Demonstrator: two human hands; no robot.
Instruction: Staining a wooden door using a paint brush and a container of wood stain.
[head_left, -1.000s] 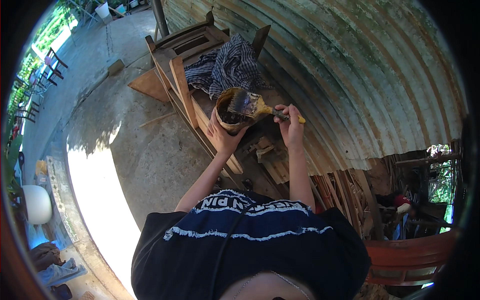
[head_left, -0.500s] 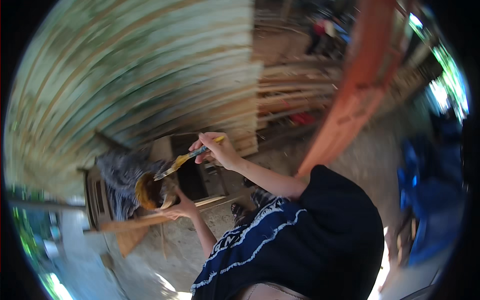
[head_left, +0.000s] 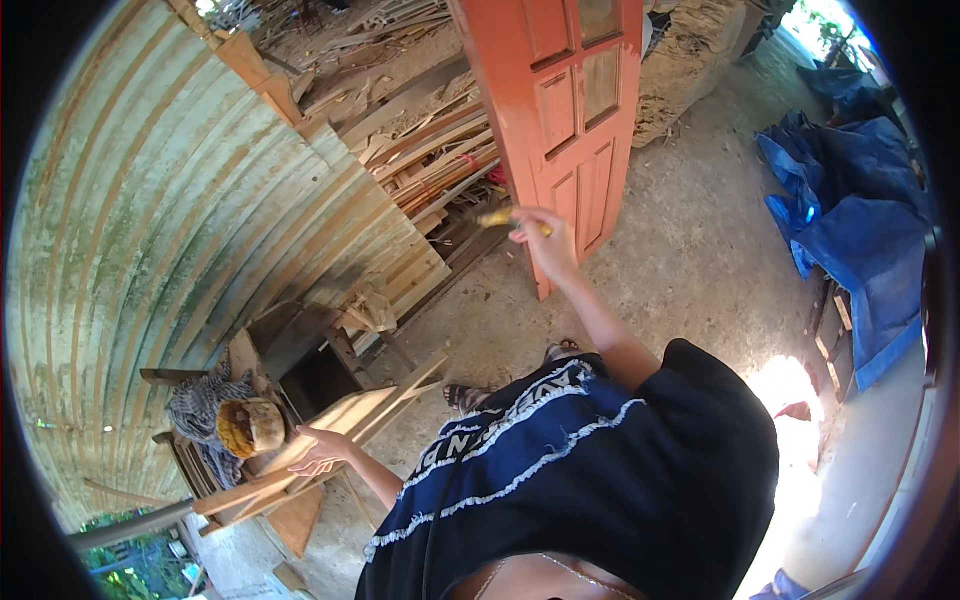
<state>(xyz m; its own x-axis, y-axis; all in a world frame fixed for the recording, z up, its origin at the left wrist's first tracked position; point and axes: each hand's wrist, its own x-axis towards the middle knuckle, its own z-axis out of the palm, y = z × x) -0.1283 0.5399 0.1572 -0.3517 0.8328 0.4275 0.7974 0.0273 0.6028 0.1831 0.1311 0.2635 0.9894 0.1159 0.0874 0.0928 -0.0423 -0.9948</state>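
My right hand (head_left: 545,240) grips a yellow-handled paintbrush (head_left: 497,219), raised in front of a red-orange panelled door (head_left: 590,170); the brush head is blurred. Lower left, my left hand (head_left: 322,450) has its fingers apart beside a stained container (head_left: 260,425), holding nothing that I can make out. The container rests by a crumpled striped cloth (head_left: 195,405) on an old wooden piece of furniture (head_left: 270,340), with long planks (head_left: 370,410) along its near edge.
A corrugated metal sheet wall (head_left: 130,230) rises on the left. Timber offcuts (head_left: 420,150) are piled behind the door. A crumpled blue tarp (head_left: 850,250) lies at the right on the concrete floor (head_left: 700,250). My sandalled feet show below the door.
The view has swung right toward the door. My left hand has let go of the container, now on the furniture. My right hand has lifted the brush away from it.
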